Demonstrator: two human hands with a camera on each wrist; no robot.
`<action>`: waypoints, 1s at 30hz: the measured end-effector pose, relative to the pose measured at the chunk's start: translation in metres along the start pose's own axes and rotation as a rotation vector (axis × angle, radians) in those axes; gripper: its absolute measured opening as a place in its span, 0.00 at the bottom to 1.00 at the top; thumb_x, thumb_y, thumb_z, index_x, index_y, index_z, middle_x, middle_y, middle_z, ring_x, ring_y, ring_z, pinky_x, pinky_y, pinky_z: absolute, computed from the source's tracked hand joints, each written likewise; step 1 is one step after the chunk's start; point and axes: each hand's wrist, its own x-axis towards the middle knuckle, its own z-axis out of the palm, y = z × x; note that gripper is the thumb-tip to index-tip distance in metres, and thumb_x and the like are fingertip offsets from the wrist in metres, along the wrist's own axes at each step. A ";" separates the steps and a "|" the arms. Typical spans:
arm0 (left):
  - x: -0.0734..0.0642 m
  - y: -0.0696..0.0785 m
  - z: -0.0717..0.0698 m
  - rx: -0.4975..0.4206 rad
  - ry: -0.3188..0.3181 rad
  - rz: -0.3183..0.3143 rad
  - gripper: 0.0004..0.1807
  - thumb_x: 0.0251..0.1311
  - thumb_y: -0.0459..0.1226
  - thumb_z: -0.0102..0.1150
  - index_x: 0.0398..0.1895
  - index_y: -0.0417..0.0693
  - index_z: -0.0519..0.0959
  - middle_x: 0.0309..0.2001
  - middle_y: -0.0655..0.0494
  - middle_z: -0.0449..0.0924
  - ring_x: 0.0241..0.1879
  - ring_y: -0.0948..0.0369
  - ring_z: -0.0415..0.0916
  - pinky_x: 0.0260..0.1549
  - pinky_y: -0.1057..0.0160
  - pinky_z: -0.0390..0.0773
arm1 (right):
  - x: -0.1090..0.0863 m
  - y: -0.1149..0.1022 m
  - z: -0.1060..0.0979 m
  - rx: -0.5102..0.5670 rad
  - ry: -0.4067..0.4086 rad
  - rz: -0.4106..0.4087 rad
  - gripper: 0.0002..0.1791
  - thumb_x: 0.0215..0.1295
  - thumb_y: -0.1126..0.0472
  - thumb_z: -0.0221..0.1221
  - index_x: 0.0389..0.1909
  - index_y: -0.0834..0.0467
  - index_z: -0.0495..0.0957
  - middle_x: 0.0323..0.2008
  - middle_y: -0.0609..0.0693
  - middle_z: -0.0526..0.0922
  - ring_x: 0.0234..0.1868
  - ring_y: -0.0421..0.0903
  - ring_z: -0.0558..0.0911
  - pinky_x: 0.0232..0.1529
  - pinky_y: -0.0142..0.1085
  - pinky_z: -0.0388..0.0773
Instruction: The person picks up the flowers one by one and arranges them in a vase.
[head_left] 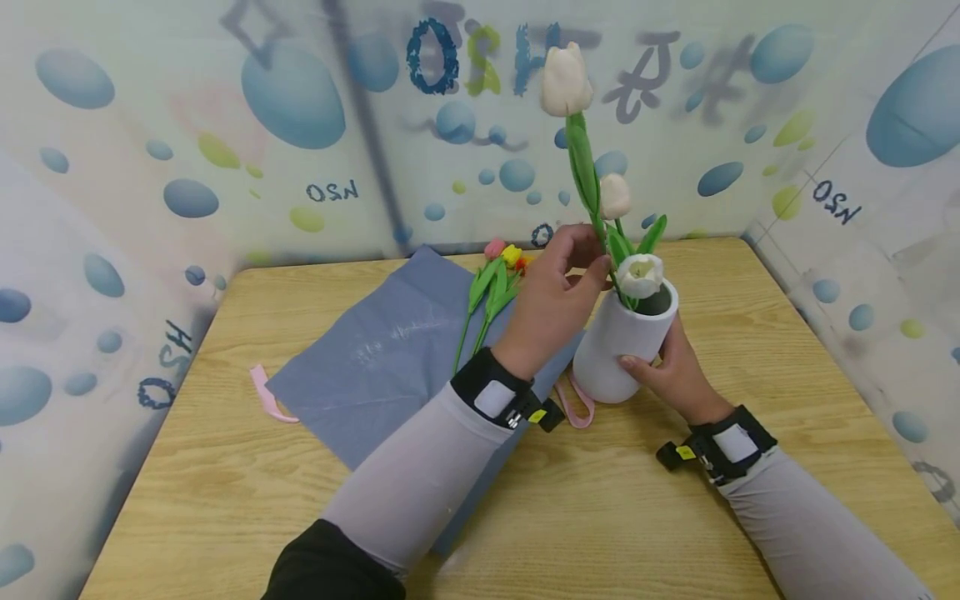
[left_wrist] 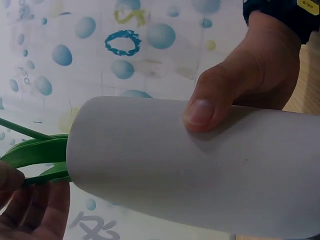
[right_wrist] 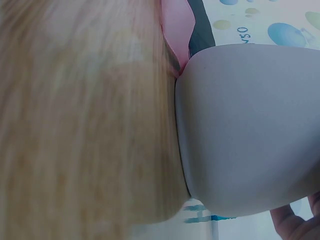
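Observation:
A white vase (head_left: pixel 617 350) stands slightly tilted on the table, and my right hand (head_left: pixel 678 379) grips its side, thumb across the front. White tulips rise from its mouth: a tall tulip (head_left: pixel 566 81), a shorter tulip (head_left: pixel 615 197) and an opened tulip (head_left: pixel 640 276) near the rim. Just above the rim my left hand (head_left: pixel 558 292) pinches the tall tulip's green stem. In the left wrist view, the left fingers (left_wrist: pixel 37 205) hold a stem beside the leaves (left_wrist: pixel 37 152). The right wrist view shows the vase base (right_wrist: pixel 240 135) close up; fingertips (right_wrist: pixel 292 222) curl underneath.
Blue-grey wrapping paper (head_left: pixel 367 358) lies on the wooden table (head_left: pixel 210 467). On it rest several coloured tulips with green stems (head_left: pixel 487 304). Pink ribbon (head_left: pixel 267 396) shows at the paper's left, and a ribbon loop (head_left: pixel 577 408) beside the vase base. A patterned backdrop (head_left: pixel 300 217) stands behind.

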 end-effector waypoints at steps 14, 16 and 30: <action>-0.005 -0.005 0.006 0.212 0.011 0.031 0.16 0.79 0.39 0.50 0.63 0.44 0.76 0.54 0.51 0.83 0.53 0.61 0.80 0.49 0.68 0.80 | 0.001 0.000 0.000 -0.026 -0.004 0.008 0.49 0.60 0.70 0.65 0.78 0.46 0.52 0.68 0.41 0.69 0.67 0.38 0.71 0.65 0.24 0.69; -0.005 -0.005 0.006 0.224 0.009 0.027 0.15 0.79 0.40 0.50 0.62 0.45 0.76 0.53 0.51 0.83 0.51 0.62 0.80 0.48 0.68 0.80 | 0.001 0.000 0.000 -0.028 -0.006 0.011 0.49 0.60 0.69 0.65 0.78 0.46 0.52 0.67 0.40 0.69 0.67 0.37 0.71 0.65 0.24 0.69; -0.008 -0.006 0.010 0.277 -0.047 -0.007 0.18 0.79 0.41 0.52 0.66 0.47 0.73 0.45 0.53 0.87 0.41 0.64 0.81 0.40 0.68 0.80 | 0.000 0.002 -0.001 -0.018 -0.009 0.011 0.49 0.61 0.70 0.65 0.79 0.46 0.51 0.67 0.40 0.69 0.67 0.37 0.71 0.64 0.23 0.69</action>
